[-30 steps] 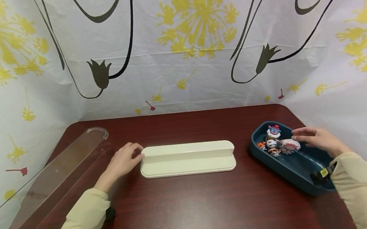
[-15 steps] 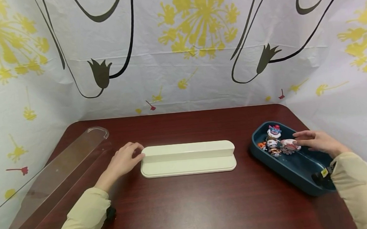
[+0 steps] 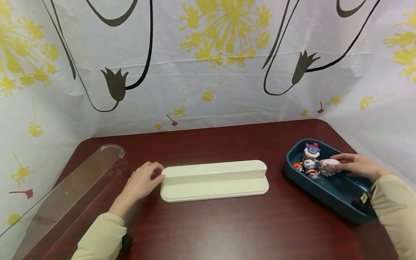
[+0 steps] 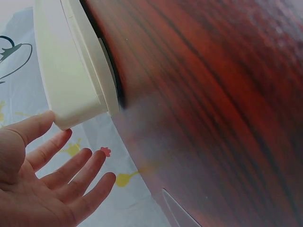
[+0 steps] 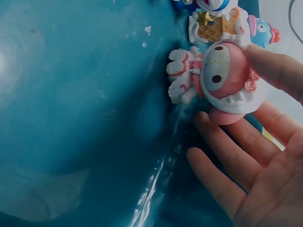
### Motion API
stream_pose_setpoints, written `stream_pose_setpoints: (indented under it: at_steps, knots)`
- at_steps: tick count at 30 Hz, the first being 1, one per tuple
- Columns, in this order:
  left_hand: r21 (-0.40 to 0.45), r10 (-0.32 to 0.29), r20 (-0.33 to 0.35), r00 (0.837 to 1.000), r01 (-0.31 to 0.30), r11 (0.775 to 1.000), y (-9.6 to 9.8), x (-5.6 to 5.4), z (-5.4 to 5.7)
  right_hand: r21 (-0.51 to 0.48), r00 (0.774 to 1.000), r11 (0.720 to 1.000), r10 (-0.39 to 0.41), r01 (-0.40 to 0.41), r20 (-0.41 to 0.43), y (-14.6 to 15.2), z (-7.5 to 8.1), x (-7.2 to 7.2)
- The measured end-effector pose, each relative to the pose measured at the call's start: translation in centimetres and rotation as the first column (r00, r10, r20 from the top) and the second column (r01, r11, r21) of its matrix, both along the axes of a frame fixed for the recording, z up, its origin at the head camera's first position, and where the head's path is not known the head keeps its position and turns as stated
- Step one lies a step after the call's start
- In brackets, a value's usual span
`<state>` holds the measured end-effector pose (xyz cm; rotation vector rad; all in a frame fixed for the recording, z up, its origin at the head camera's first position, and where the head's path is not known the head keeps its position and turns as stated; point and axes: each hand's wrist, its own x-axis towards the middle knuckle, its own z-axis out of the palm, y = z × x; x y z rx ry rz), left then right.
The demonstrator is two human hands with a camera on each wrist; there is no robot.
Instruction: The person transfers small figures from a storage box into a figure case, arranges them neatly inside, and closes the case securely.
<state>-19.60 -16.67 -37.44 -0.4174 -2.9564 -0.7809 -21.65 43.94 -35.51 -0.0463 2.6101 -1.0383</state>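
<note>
My right hand (image 3: pixel 362 165) reaches into a dark blue tray (image 3: pixel 319 200) at the right of the table. Thumb and fingers pinch the head of a pink-and-white figurine (image 5: pixel 227 71) with a rabbit-like hood and red roses. In the right wrist view it lies on its side, while the ring and little fingers stay free. At mid-table lies a cream stepped display base (image 3: pixel 213 189). My left hand (image 3: pixel 143 182) touches its left end with the tips of thumb and index finger, the other fingers loosely extended in the left wrist view.
Several other small figurines (image 3: pixel 310 164) cluster at the tray's far end. A long clear plastic cover (image 3: pixel 74 187) lies slantwise along the table's left side. Behind the dark red table (image 3: pixel 215 234) hangs a patterned white curtain (image 3: pixel 175 80).
My right hand has lowered slightly and closed its thumb and fingers on the pink-and-white figurine. The left hand stays at the base's end.
</note>
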Motion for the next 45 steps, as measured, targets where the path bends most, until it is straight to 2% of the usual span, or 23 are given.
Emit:
stream_pose_setpoints:
  at_steps: [12,21,28,38,45]
  knots:
    - [0.003,0.001,0.003,1.000,-0.001,1.000,0.0,0.0,0.0,-0.018,1.000,1.000,-0.026,0.026,0.002,0.1,-1.0,0.0]
    - [0.005,-0.001,0.000,1.000,0.001,1.000,0.0,0.0,0.0,-0.064,0.999,0.997,-0.031,0.030,-0.021,0.1,-1.0,0.2]
    - [0.003,0.000,-0.001,1.000,0.000,1.000,0.0,0.0,0.0,-0.060,0.999,0.997,-0.042,0.041,-0.021,0.2,-1.1,0.2]
    - [0.010,-0.002,-0.002,1.000,0.002,1.000,0.0,0.0,0.0,-0.028,0.996,0.999,-0.022,0.019,-0.087,0.6,-1.1,0.2]
    - [0.008,0.003,0.003,1.000,-0.003,1.000,0.0,0.0,0.0,0.007,0.990,1.000,0.006,-0.005,-0.138,0.6,-0.3,0.4]
